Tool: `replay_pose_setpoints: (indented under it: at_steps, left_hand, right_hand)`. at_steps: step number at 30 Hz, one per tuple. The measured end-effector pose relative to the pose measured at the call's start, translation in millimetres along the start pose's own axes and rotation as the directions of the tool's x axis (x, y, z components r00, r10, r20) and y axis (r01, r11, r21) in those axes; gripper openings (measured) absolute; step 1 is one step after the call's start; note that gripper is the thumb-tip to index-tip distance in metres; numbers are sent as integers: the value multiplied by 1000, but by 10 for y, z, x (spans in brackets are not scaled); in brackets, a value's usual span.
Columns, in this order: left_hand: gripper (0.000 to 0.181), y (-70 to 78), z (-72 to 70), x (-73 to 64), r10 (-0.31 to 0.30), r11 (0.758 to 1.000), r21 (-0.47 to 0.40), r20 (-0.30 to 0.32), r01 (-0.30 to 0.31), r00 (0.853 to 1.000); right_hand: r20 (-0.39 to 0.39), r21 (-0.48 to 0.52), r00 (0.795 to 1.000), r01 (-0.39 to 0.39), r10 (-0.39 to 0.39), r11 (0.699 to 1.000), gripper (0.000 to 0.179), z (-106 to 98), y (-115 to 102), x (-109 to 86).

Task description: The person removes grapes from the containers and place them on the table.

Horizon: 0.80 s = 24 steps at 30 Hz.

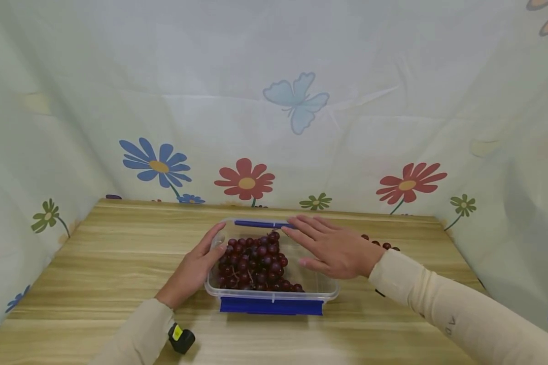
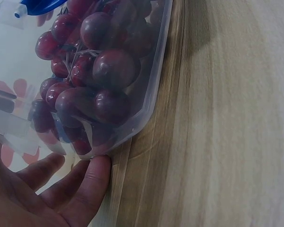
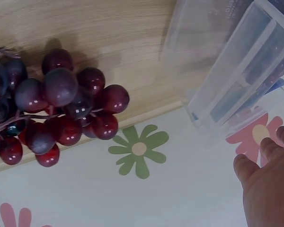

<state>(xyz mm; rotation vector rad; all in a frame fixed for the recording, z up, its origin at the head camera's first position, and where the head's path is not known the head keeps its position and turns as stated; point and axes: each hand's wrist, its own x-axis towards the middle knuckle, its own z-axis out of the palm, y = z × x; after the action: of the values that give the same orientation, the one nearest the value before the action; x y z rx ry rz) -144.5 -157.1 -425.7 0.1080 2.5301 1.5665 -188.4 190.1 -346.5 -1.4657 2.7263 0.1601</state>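
Note:
A clear plastic storage box [image 1: 331,294] with blue clasps stands on the wooden table, its top uncovered. Dark red grapes [image 1: 255,261] fill mostly its left and middle part. My left hand [image 1: 194,268] rests along the box's left side, fingers extended. From the left wrist, the fingertips [image 2: 98,172] touch the lower corner of the wall. Over the right half of the box is my right hand [image 1: 335,248], palm down, fingers straight and holding nothing. A second bunch of grapes [image 3: 61,104] lies on the table beyond the right wrist, mostly hidden by it in the head view.
Wood-grain table [image 1: 132,243] surrounds the box. A pale curtain [image 1: 370,137] printed with flowers and a butterfly hangs behind the table and at both sides. A small black device [image 1: 181,338] sits at the left wrist.

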Motion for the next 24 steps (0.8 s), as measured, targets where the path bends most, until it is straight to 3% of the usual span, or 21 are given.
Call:
replay_pose_setpoints:
  at_steps: [24]
  left_hand:
    - [53, 0, 11, 1, 2, 1000, -22, -3, -2, 1000]
  right_hand:
    - [86, -55, 995, 58, -53, 997, 78, -42, -185, 307]
